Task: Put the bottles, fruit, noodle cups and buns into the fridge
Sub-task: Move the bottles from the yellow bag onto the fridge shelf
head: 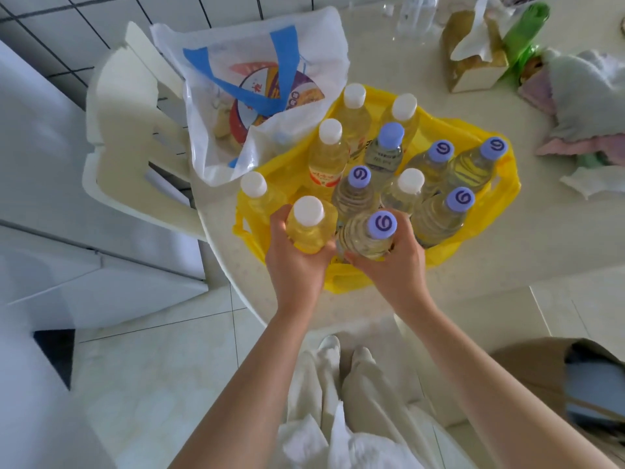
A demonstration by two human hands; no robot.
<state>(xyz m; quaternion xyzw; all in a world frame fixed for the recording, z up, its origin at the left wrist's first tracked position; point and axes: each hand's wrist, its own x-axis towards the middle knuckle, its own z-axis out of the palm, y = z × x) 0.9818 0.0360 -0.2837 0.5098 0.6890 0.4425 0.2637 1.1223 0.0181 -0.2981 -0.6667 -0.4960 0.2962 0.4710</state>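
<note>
Head view shows your left hand [297,262] wrapped around a white-capped bottle [309,226] of yellow drink, and your right hand [392,269] gripping a purple-capped bottle [370,236]. Both bottles sit upright at the near end of the yellow bag [480,231], which holds more bottles near the counter [507,272] front edge. Beside it, at the left edge, lies a white bag [257,96].

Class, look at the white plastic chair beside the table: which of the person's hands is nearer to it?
Left. The left hand, gripping a white-capped bottle, is on the white plastic chair's side; the right hand, gripping a purple-capped bottle, lies farther away.
</note>
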